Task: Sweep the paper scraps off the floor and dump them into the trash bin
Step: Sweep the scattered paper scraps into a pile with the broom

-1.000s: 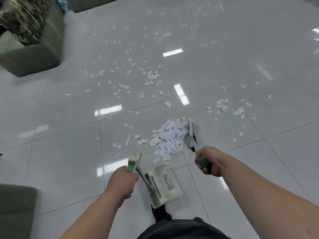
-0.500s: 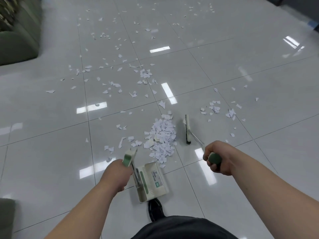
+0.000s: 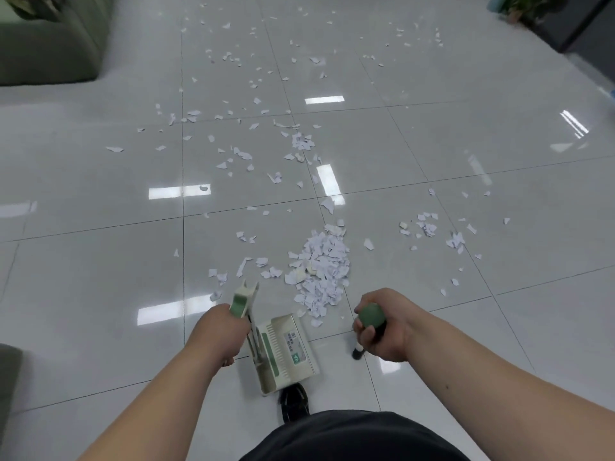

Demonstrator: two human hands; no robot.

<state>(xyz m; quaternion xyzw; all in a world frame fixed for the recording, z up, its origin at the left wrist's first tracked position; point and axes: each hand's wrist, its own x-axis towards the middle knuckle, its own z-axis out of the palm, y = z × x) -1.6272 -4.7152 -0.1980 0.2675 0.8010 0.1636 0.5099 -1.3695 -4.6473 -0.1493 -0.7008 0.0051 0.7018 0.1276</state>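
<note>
Shiny floor point(image 3: 100, 261) covered in paper scraps point(image 3: 321, 264).
Left hand point(image 3: 218, 331) grips the dustpan handle point(image 3: 244, 299); right hand point(image 3: 382, 322) grips the green broom handle point(image 3: 371, 316).

Office lounge, glossy grey tiled floor point(image 3: 466, 154), green sofa point(image 3: 50, 51), potted plant point(image 3: 522, 5)

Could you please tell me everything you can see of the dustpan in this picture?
The dustpan is cream plastic with a green stripe, a ribbed strip and a label sticker on top. Its long handle rises to a green-and-cream grip, held by the left hand. It sits low on the tiled floor, mouth towards the pile of paper scraps just ahead, a black shoe right behind. Its inside is hidden.
</note>
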